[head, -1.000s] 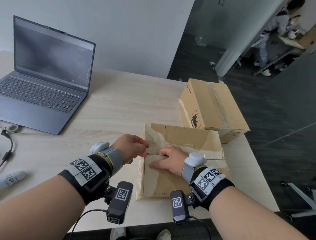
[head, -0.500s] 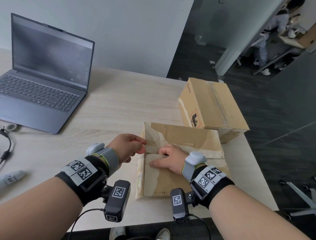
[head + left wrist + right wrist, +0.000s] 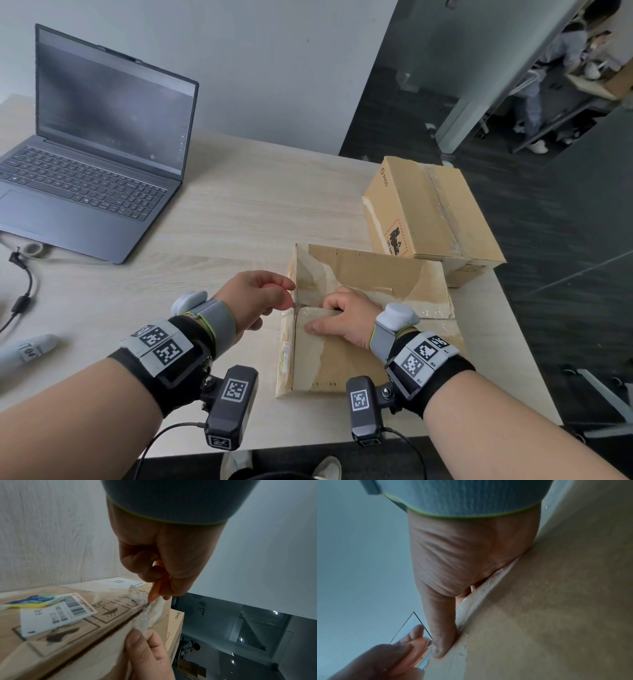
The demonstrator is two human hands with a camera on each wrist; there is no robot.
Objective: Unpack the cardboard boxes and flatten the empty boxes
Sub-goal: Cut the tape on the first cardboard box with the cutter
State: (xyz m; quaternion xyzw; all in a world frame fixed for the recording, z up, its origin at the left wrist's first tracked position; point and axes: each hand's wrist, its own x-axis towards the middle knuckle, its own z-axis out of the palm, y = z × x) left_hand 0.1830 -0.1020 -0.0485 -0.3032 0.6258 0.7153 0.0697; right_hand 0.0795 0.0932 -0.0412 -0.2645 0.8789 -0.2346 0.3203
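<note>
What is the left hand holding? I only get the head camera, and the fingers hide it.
Observer: The left wrist camera shows the left hand pinching a small orange cutter, with its tip in the clear tape at the box edge.
Operator: Is anything stuck on that side of the box?
Observer: Yes, a white barcode label, next to a printed umbrella sign.
Operator: Where are the other hand's fingers?
Observer: The right wrist camera shows the right hand with its thumb pressed on the box top. The other fingers seem tucked into the gap at the flap's edge.
</note>
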